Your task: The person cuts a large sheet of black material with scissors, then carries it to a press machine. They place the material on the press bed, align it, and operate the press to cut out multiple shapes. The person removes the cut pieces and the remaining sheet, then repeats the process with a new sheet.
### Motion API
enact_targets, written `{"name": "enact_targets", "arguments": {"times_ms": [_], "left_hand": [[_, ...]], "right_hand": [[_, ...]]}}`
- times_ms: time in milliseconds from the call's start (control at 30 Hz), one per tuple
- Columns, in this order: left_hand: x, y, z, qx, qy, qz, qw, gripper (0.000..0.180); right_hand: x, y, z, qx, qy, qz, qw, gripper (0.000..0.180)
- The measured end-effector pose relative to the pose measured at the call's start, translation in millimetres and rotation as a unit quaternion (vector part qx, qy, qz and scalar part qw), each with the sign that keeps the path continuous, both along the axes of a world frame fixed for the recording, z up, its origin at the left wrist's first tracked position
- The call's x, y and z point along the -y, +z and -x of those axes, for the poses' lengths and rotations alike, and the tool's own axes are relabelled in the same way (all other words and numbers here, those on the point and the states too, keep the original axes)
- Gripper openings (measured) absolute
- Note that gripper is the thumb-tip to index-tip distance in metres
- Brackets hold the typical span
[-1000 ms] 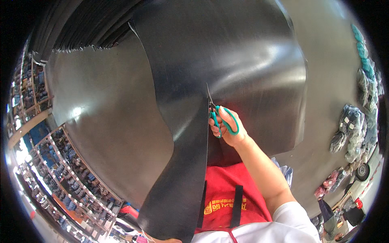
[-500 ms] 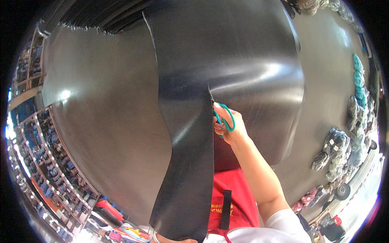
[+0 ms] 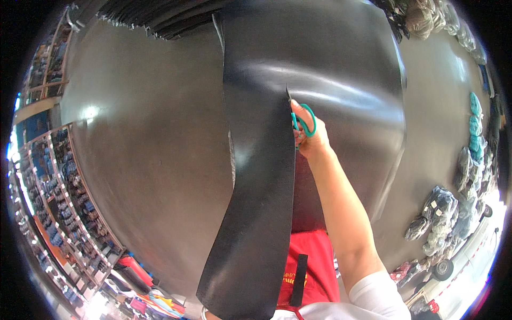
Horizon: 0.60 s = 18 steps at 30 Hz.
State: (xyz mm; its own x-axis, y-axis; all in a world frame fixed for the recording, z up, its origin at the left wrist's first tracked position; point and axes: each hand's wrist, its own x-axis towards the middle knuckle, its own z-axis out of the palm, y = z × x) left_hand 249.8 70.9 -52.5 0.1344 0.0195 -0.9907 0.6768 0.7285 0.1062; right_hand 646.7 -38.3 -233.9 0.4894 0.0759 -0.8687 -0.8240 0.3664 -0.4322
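Observation:
A wide, glossy black sheet (image 3: 341, 58), like rubber or leather, spreads out in front of me. A long slit runs up it from the near side, freeing a strip (image 3: 253, 224) that rises toward my body. My right hand (image 3: 317, 141) is closed around the turquoise-handled scissors (image 3: 314, 126), whose blades sit at the slit's top end, slightly parted. At the lower edge, my left hand (image 3: 212, 316) is mostly covered by the strip's near end, which it holds up; only a bit near the white wristband shows, its fingers hidden.
Grey-brown floor (image 3: 149, 138) surrounds the sheet. Packed shelves (image 3: 74, 192) line the left side. Plastic-wrapped bundles (image 3: 440, 208) lie at the right, near a white vehicle (image 3: 464, 266). Dark stacked material (image 3: 160, 18) is at the far left. My red apron (image 3: 314, 250) hangs below the sheet.
The scissors and my right hand have moved farther away up the sheet, and the slit has grown longer. The strip's near end has stayed close to my body.

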Motion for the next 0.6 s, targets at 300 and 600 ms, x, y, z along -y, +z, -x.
{"name": "enact_targets", "arguments": {"times_ms": [300, 600], "left_hand": [[-1, -21, -7, -0.001, -0.005, 0.017, 1.000, 0.024], [-5, -40, -13, -0.011, -0.017, 0.038, 0.999, 0.027]], "right_hand": [[-9, -28, -44, 0.025, 0.027, -0.042, 0.998, 0.038], [-22, -39, -75, 0.051, 0.037, -0.008, 0.998, 0.037]]}}
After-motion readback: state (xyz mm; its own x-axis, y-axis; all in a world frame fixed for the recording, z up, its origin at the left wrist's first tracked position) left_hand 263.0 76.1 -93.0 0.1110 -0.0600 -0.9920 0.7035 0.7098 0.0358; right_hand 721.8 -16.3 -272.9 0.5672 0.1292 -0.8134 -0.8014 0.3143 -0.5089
